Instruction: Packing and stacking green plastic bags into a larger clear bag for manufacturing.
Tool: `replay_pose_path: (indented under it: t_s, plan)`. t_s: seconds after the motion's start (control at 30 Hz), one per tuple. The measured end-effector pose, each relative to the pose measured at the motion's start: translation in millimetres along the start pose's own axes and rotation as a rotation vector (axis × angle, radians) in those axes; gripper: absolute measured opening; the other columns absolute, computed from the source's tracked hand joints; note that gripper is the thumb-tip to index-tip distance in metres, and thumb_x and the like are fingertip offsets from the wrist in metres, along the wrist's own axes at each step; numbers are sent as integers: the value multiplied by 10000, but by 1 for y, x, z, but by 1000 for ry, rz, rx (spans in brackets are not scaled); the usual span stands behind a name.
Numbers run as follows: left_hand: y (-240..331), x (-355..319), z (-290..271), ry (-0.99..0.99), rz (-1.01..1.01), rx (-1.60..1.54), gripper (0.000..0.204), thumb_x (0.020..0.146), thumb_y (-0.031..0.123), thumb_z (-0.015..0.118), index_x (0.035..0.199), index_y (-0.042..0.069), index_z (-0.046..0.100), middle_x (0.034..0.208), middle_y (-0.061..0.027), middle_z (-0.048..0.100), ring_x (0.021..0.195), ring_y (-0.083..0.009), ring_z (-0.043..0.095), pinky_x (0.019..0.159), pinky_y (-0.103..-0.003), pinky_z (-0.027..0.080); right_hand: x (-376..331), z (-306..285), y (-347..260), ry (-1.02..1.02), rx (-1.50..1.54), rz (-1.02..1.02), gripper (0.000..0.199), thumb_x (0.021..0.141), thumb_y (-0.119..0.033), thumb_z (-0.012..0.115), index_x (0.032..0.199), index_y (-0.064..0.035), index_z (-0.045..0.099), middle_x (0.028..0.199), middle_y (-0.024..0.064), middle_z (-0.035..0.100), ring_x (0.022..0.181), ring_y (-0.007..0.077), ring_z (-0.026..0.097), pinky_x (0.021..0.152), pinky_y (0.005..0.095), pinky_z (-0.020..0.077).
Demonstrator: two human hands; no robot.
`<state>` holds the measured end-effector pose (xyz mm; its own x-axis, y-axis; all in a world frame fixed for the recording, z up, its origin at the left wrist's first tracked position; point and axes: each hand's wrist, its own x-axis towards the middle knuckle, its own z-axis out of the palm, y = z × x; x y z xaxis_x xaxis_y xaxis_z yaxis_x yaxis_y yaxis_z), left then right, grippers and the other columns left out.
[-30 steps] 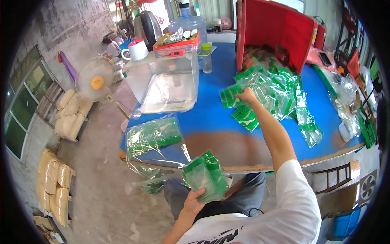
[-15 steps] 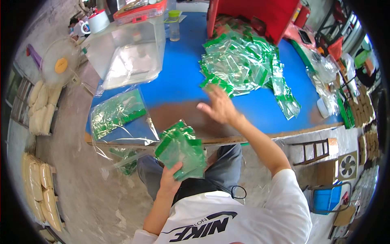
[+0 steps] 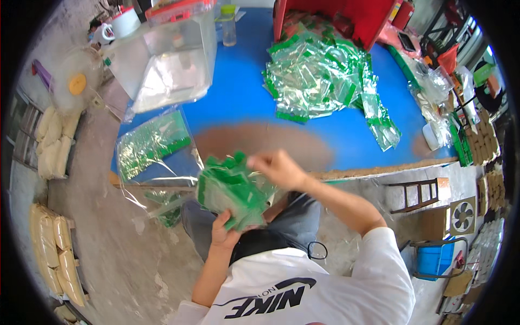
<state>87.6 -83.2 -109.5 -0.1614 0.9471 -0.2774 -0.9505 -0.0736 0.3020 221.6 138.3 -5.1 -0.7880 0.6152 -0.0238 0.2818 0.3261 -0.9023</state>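
Note:
My left hand (image 3: 222,229) holds a fanned stack of small green-and-clear plastic packets (image 3: 230,189) by its lower end, above my lap. At the upper right edge of that stack, my right hand (image 3: 279,169) has its fingers pinched together on a green packet; motion blurs that packet's outline. Across the blue table (image 3: 244,70) lies a large loose heap of the same packets (image 3: 317,76), spilling from a red bin (image 3: 374,24). A clear plastic bag (image 3: 187,165) with a row of packets (image 3: 154,143) inside rests by the table's near left edge.
A clear bin (image 3: 135,59) with a red-lidded box (image 3: 181,11) on top stands at the left back, beside a green-capped bottle (image 3: 228,27). A fan (image 3: 77,84) is at the far left. Plastic wrappings (image 3: 433,81) and a phone (image 3: 405,40) lie on the right.
My right hand has moved from the heap's near edge back toward me, to the stack in my left hand. Packets at the heap's near left corner have shifted.

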Motion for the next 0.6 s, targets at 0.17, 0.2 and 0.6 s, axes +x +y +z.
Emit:
replay_pose_path:
  t_s: [0.17, 0.2, 0.6]
  plan:
    - [-12, 5, -1, 52, -76, -24, 584, 879, 137, 709, 1414, 35, 500, 1402, -132, 578, 1309, -338, 527, 1157, -515, 377, 110, -159, 115, 733, -1153, -276, 530, 864, -406, 759, 1234, -59, 606, 1067, 227, 689, 899, 395, 688, 791, 466, 553]
    - [-12, 2, -5, 34, -68, -31, 591, 879, 132, 707, 1421, 38, 492, 1406, -132, 575, 1311, -338, 526, 1154, -516, 378, 111, -163, 120, 739, -1146, -286, 530, 864, -406, 759, 1234, -59, 606, 1067, 227, 689, 899, 395, 688, 791, 466, 553]
    - [-14, 14, -21, -86, 19, -137, 604, 857, 252, 759, 1377, 30, 548, 1399, -127, 581, 1324, -332, 520, 1180, -552, 340, -26, 13, 17, 278, 283, -81, 424, 1014, -379, 585, 992, 43, 618, 725, 103, 626, 727, 158, 607, 695, 385, 510]
